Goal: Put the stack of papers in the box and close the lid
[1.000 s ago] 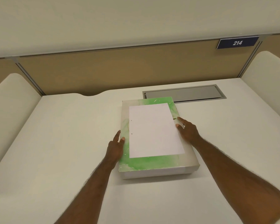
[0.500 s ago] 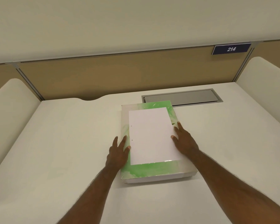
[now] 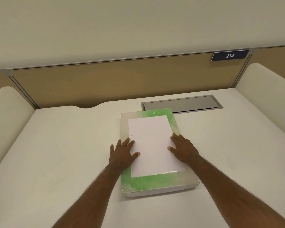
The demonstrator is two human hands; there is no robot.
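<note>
head view: paper stack (image 3: 152, 145) lies on top of the closed green box (image 3: 156, 183), mid worktop (image 3: 64, 145). my left hand (image 3: 122, 155) and right hand (image 3: 184, 150) lie flat on its 2 side edges, fingers spread, no grip yet. risk: lifting the lid with papers on it, sheets could slide off.

White "214" on the dark blue plate (image 3: 230, 55) atop the partition (image 3: 105, 83)
</note>
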